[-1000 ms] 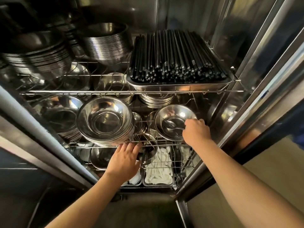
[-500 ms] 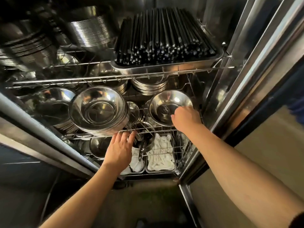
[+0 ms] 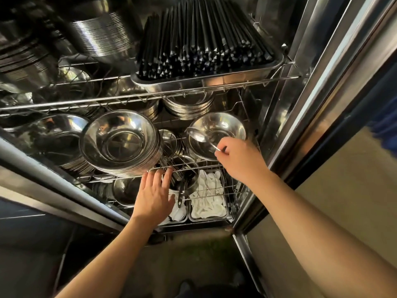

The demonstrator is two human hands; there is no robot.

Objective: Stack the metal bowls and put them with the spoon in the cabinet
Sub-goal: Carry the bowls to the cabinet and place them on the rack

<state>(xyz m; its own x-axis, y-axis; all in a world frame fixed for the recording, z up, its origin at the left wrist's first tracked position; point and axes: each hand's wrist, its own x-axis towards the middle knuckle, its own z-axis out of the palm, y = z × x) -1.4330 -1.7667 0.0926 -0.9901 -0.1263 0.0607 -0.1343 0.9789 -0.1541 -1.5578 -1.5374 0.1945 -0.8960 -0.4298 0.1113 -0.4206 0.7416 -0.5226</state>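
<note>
A tall stack of metal bowls (image 3: 121,145) sits on the middle wire shelf (image 3: 129,175) of the open cabinet. To its right stands another metal bowl (image 3: 227,127). My right hand (image 3: 238,158) pinches the handle of a metal spoon (image 3: 198,137), whose head hangs over the left rim of that bowl. My left hand (image 3: 153,195) rests with spread fingers on the front wire of the shelf, below the bowl stack, holding nothing.
A tray of black chopsticks (image 3: 204,46) fills the upper shelf, with stacked metal dishes (image 3: 103,37) to its left. White plastic spoons (image 3: 207,198) lie in bins on the bottom shelf beside a small pot (image 3: 182,179). The steel door frame (image 3: 322,82) stands at right.
My right hand has taken the spoon by its handle and lifted its head from the bowl's bottom toward the left rim. My left hand stays on the shelf front.
</note>
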